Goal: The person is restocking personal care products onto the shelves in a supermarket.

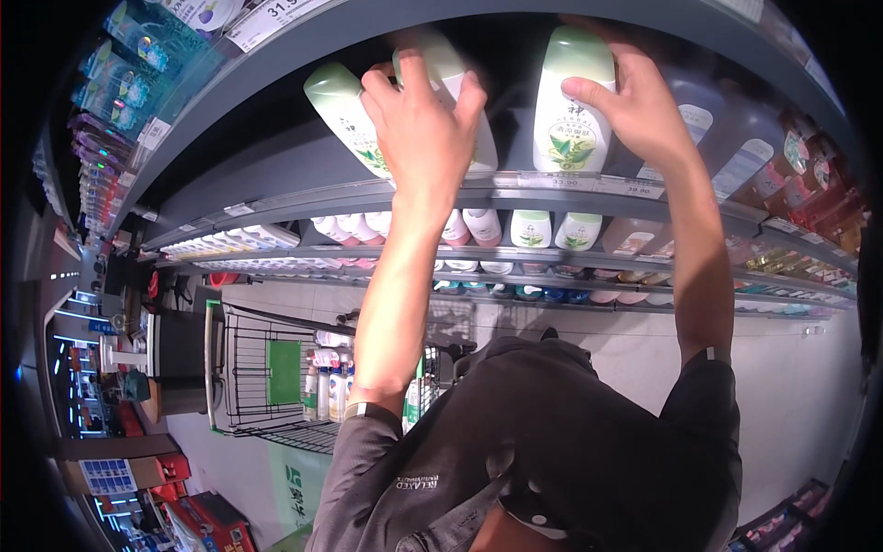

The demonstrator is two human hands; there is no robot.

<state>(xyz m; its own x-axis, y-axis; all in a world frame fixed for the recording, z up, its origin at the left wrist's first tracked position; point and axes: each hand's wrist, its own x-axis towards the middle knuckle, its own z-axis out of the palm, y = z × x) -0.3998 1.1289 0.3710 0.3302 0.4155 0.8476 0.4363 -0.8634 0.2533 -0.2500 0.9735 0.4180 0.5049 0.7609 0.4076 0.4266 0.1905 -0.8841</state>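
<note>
On an upper store shelf [262, 190], my right hand [638, 103] grips a white bottle with a green cap [574, 117], thumb across its front and fingers around its far side. The bottle stands upright at the shelf's front lip. My left hand [424, 117] is spread over a second white-and-green bottle [476, 131], its fingers near the top and thumb at the right side. Left of that hand, a third such bottle [345, 117] leans to the left. My left hand covers part of both bottles, and their contact with it is partly hidden.
Translucent bluish bottles [745, 155] stand right of my right hand. Lower shelves hold pink-and-white bottles [479, 226] and smaller green-topped ones [531, 229]. A wire shopping cart [255, 372] with several bottles stands behind my left arm. The upper shelf edge [207, 76] overhangs both hands.
</note>
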